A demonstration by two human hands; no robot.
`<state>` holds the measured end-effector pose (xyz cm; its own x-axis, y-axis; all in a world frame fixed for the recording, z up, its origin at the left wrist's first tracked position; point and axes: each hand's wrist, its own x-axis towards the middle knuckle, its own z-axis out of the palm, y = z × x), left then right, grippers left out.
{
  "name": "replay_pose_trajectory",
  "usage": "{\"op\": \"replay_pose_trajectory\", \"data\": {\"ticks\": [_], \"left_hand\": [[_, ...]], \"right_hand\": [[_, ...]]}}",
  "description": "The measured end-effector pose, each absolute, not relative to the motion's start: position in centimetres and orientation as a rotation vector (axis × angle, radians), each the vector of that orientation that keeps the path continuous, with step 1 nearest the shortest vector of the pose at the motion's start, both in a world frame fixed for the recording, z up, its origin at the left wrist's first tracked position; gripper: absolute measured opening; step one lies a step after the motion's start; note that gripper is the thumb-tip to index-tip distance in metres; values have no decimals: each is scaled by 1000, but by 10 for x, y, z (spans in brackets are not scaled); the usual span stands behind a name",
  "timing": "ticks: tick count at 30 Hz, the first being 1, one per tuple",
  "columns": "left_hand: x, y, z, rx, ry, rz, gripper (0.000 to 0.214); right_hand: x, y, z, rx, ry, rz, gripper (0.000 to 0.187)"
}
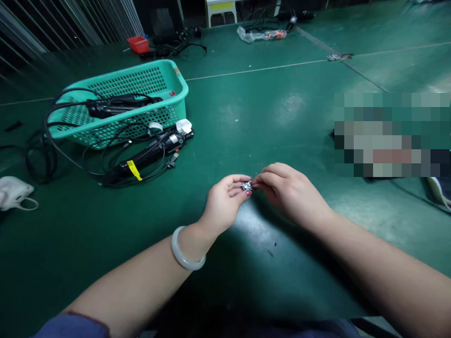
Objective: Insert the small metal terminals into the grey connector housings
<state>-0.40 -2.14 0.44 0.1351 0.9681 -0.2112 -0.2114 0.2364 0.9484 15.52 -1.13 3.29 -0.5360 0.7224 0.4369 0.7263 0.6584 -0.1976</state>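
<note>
Between the thumb and fingers of my left hand [225, 199] is a small circuit board [247, 186], dark with silvery and white parts on its face. My left hand is closed on it, and a pale bangle circles that wrist. Just to the right, my right hand [282, 185] is closed in a pinch, its fingertips right at the board's edge. Whatever those fingertips hold, if anything, is hidden behind them. Both hands are low over the green tabletop [225, 141].
At the left stands a turquoise basket [181, 101] containing a black device with cables. A black corded tool [148, 152] with a yellow tag lies before it. Further out are a white mask [14, 192], a red box [138, 44] and a clear plastic bag [255, 35]. The right side is blurred out.
</note>
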Motion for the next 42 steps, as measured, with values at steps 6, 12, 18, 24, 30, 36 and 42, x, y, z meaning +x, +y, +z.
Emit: {"op": "replay_pose_trajectory", "data": {"ticks": [6,12,18,24,30,36,42], "left_hand": [[-4,-22,3,910,1047,1072,25],[-3,-20,5,797,1027,1096,25],[-7,-18,9,676,1001,1176,25],[-13,-17,13,495,950,1287,21],[-41,-17,32,357,981,1399,25],[-110,-36,36,361,1325,1511,26],[-165,-56,20,773,1775,1358,24]], "right_hand": [[156,-10,33,-1113,-2397,-47,18],[157,-12,32,-1124,-2311,-10,18],[162,-6,26,-1142,-2162,147,18],[166,3,13,-1167,-2081,383,16],[169,6,8,-1184,-2034,495,16],[171,7,7,-1189,-2018,546,17],[170,8,7,-1174,-2040,550,18]]}}
